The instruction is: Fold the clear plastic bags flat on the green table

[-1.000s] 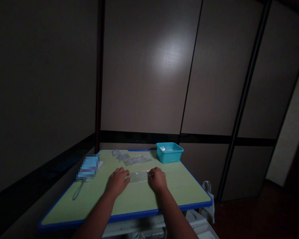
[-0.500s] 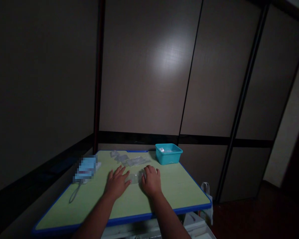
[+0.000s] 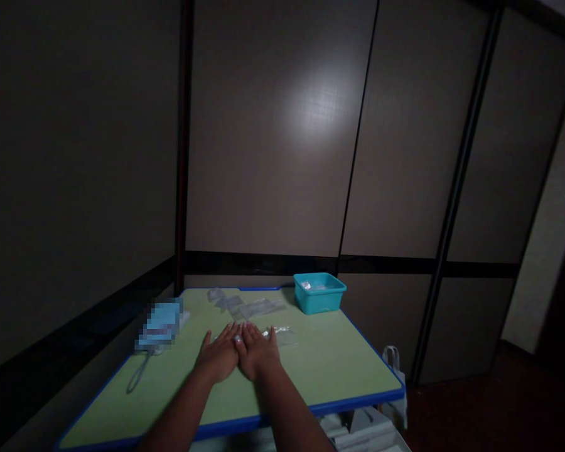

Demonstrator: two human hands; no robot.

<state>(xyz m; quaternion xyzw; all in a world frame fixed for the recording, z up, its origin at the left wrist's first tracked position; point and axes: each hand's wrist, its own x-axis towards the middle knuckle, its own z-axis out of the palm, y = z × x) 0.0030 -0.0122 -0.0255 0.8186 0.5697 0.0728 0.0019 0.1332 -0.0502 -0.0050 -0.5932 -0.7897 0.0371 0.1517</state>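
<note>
My left hand (image 3: 220, 356) and my right hand (image 3: 258, 352) lie flat side by side on the green table (image 3: 329, 364), fingers stretched out and touching each other. Both press on a clear plastic bag (image 3: 285, 336) whose right end sticks out past my right hand. Further back lie several more clear plastic bags (image 3: 247, 304) in a loose spread. A teal tub (image 3: 319, 292) stands at the table's far right corner.
A blue pouch with a cord (image 3: 157, 326) rests at the table's left edge. The table has a blue rim and stands in a dark corner against panelled walls. A white bag (image 3: 395, 389) hangs off the right side, with white boxes below.
My hands, a bag's width apart a second ago, have slid together over the clear bag. My right hand has moved left and both now lie flat with fingers out.
</note>
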